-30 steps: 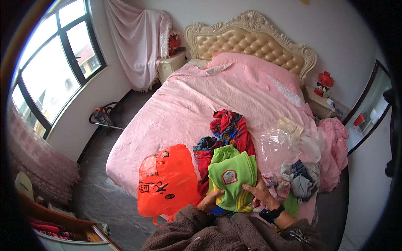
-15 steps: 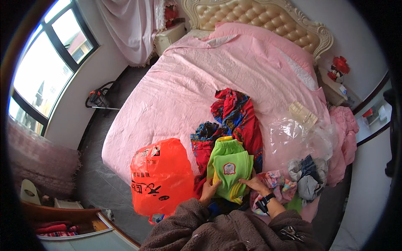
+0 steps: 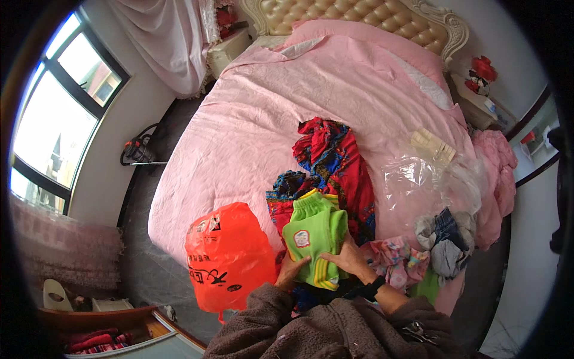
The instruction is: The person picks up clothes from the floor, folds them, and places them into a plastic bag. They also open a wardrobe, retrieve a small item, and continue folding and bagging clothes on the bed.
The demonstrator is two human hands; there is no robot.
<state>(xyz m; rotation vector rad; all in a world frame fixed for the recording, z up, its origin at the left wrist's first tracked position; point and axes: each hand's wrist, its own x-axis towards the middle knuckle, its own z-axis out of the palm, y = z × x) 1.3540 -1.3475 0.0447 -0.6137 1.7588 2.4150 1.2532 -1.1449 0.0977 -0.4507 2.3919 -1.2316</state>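
Note:
Between my two hands is a folded pair of green children's trousers with yellow stripes, an elastic waist and a small badge on the front. My left hand grips the left lower edge, thumb on top and fingers mostly hidden behind. Around the right side is my right hand, its thumb lying over the cloth and its fingers partly out of sight. Under and beyond the trousers lies a crumpled red and blue patterned garment. A red plastic bag rests to the left of my left hand.
A pink-covered bed fills the middle. To the right are clear plastic packaging, pink printed clothes and a grey and denim bundle. An open drawer stands lower left. A vacuum cleaner is by the window wall.
The green trousers have shifted slightly left and turned, so the badge sits further left. My right hand has moved up along their right side. The whole view has tilted a little.

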